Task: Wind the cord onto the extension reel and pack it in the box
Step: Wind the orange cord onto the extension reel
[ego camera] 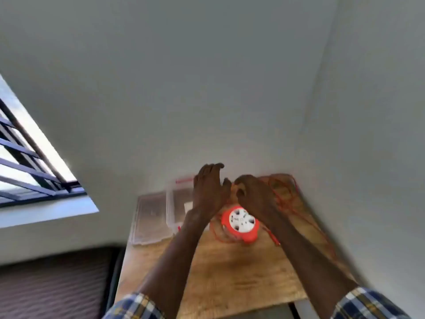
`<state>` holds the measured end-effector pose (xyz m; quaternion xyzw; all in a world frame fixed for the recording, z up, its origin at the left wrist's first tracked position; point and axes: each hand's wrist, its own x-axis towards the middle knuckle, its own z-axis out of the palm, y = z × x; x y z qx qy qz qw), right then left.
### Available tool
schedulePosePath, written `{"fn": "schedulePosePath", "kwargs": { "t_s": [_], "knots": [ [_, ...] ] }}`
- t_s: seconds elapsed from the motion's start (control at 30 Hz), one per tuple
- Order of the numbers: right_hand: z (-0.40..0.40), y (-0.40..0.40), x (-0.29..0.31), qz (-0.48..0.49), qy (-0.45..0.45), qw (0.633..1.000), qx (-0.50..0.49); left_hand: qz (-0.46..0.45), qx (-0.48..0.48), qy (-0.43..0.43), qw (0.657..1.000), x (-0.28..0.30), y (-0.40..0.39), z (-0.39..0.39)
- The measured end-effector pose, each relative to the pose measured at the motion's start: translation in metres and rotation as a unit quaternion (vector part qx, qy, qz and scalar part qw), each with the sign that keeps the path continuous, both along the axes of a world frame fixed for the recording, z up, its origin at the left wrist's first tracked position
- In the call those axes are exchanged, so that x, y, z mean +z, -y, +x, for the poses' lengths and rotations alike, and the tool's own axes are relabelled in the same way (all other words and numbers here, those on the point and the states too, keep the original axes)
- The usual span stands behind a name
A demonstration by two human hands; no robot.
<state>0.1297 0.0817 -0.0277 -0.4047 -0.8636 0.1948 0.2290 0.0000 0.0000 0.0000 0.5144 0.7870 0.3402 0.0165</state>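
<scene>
While the right hand [255,196] curls its fingers on what looks like the orange cord [285,199], blur hiding the pinch, the left hand [210,192] hovers spread, holding nothing. The reel [241,223] sits just below both, the clear box [177,203] left. Loose loops right of the grip could snag and drag the reel.

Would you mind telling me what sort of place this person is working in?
Probably an ordinary room in a home: a small wooden table pushed into a corner of plain painted walls, beside a barred window.
</scene>
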Motion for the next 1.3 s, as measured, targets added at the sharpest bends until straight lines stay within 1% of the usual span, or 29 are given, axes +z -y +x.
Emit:
{"fn": "schedulePosePath", "kwargs": {
  "t_s": [0.03,0.1,0.17,0.27,0.33,0.4,0.5,0.57,0.67,0.73,0.8,0.9,0.93,0.97,1.0,1.1,1.17,1.23,1.27,1.3],
  "knots": [
    [0.006,0.006,-0.020,-0.040,0.018,0.999,-0.015,-0.022,0.010,0.055,0.998,-0.021,0.001,0.007],
    [0.017,0.016,-0.060,-0.104,-0.007,0.994,-0.041,-0.039,0.031,0.126,0.991,-0.063,0.003,0.022],
    [0.029,0.027,-0.096,-0.155,-0.028,0.984,-0.078,-0.059,0.058,0.207,0.975,-0.101,0.012,0.040],
    [0.038,0.011,-0.128,-0.166,-0.024,0.979,-0.116,-0.057,0.134,0.316,0.937,-0.136,0.004,0.058],
    [0.042,-0.009,-0.139,-0.184,-0.019,0.973,-0.139,-0.102,0.165,0.366,0.910,-0.153,-0.004,0.064],
    [0.043,-0.038,-0.143,-0.204,-0.022,0.966,-0.159,-0.128,0.196,0.393,0.889,-0.160,-0.016,0.065],
    [0.040,-0.077,-0.152,-0.250,-0.019,0.955,-0.159,-0.157,0.239,0.406,0.868,-0.168,-0.036,0.060],
    [0.037,-0.098,-0.159,-0.284,0.000,0.950,-0.132,-0.180,0.255,0.413,0.856,-0.173,-0.051,0.061],
    [0.040,-0.119,-0.166,-0.322,0.023,0.943,-0.080,-0.187,0.277,0.414,0.847,-0.182,-0.063,0.061],
    [0.042,-0.133,-0.170,-0.350,0.025,0.935,-0.054,-0.172,0.299,0.426,0.836,-0.190,-0.068,0.058],
    [0.042,-0.141,-0.170,-0.357,0.044,0.933,-0.029,-0.146,0.323,0.438,0.826,-0.194,-0.069,0.058],
    [0.037,-0.149,-0.166,-0.352,0.087,0.932,0.009,-0.075,0.355,0.453,0.814,-0.194,-0.073,0.065],
    [0.034,-0.151,-0.163,-0.373,0.085,0.924,0.009,-0.047,0.364,0.456,0.811,-0.191,-0.075,0.068],
    [0.033,-0.152,-0.162,-0.414,0.068,0.908,0.004,-0.019,0.368,0.456,0.810,-0.186,-0.077,0.072],
    [0.031,-0.153,-0.160,-0.465,0.050,0.884,-0.004,0.012,0.367,0.454,0.812,-0.178,-0.080,0.074],
    [0.030,-0.158,-0.145,-0.606,0.006,0.796,-0.012,0.076,0.321,0.435,0.838,-0.152,-0.084,0.069],
    [0.033,-0.159,-0.134,-0.667,-0.075,0.741,-0.005,0.103,0.277,0.450,0.843,-0.132,-0.082,0.057],
    [0.031,-0.156,-0.120,-0.703,-0.185,0.687,0.000,0.127,0.256,0.488,0.825,-0.113,-0.082,0.037],
    [0.028,-0.153,-0.111,-0.715,-0.228,0.660,0.009,0.138,0.247,0.514,0.809,-0.103,-0.082,0.026],
    [0.024,-0.150,-0.102,-0.726,-0.253,0.640,0.018,0.155,0.231,0.551,0.787,-0.093,-0.082,0.016]
  ]
}}
